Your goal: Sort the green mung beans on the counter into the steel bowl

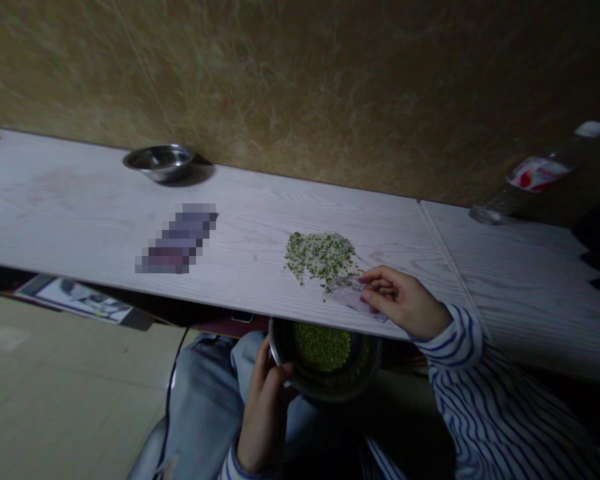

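Observation:
My left hand (263,400) grips the rim of a metal bowl (325,383) held just below the table edge; green beans (322,347) fill the bowl's bottom. My right hand (400,300) rests on the white wooden table (80,220), fingers closed on a thin clear plastic card (353,295) lying flat beside a loose pile of green and white grains (320,255). The card's edge touches the near side of the pile. My sleeves are white with blue stripes.
An empty metal bowl (160,161) stands at the table's back left by the wall. A blurred-out flat object (177,240) lies mid-table. A plastic bottle (530,180) lies on its side at the far right. Papers (75,298) sit under the table.

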`<state>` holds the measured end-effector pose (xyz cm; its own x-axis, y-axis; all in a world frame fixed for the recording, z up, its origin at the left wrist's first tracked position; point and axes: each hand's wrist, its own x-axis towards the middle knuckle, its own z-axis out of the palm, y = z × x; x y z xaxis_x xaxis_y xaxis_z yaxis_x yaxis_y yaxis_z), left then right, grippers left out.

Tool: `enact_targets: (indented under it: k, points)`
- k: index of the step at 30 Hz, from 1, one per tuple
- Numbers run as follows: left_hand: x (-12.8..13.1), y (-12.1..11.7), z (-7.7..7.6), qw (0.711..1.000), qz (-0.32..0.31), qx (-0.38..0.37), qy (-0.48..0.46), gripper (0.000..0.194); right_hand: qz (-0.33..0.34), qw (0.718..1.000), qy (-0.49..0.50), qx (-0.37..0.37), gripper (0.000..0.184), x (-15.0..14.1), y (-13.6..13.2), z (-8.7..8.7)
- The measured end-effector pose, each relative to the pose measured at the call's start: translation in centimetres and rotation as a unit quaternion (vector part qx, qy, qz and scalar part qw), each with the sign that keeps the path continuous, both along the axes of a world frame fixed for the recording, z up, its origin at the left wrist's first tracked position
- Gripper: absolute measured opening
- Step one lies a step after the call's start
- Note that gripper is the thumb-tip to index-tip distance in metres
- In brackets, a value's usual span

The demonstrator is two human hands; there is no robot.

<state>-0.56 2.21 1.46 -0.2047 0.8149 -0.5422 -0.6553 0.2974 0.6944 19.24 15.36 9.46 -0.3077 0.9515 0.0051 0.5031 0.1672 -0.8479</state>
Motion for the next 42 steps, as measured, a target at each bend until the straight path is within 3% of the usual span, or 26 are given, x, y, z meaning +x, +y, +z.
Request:
enact_targets:
  k: [5, 12, 21, 29, 36, 42]
  points:
    - [0.0, 0.0, 0.0, 1.000, 0.003, 0.004, -0.004, 0.069, -0.032, 0.999, 0.022, -0.026, 0.025, 0.6, -0.5, 0.3]
    - [-0.1, -0.1, 0.3, 1.000, -0.005, -0.002, 0.006, 0.072, -0.013, 1.000, 0.013, -0.011, 0.023, -0.8, -0.3, -0.1]
    - [-0.2, -0.2, 0.1, 1.000, 0.001, 0.000, -0.007, 0.073, -0.043, 0.999, 0.027, -0.019, 0.024, 0.8, -0.8, 0.2]
    - [-0.3, -0.2, 0.1, 1.000, 0.003, -0.005, 0.002, 0.075, -0.018, 1.000, 0.016, -0.005, 0.021, 0.0, -0.6, -0.2]
    - [-0.3, -0.1, 0.0, 1.000, 0.000, 0.003, 0.000, 0.074, -0.060, 0.997, 0.038, -0.025, 0.026, 1.0, -0.4, 0.2]
    - [-0.3, -0.1, 0.1, 1.000, 0.011, -0.006, -0.004, 0.069, -0.032, 0.999, 0.034, -0.014, 0.022, -0.3, -0.2, -0.2]
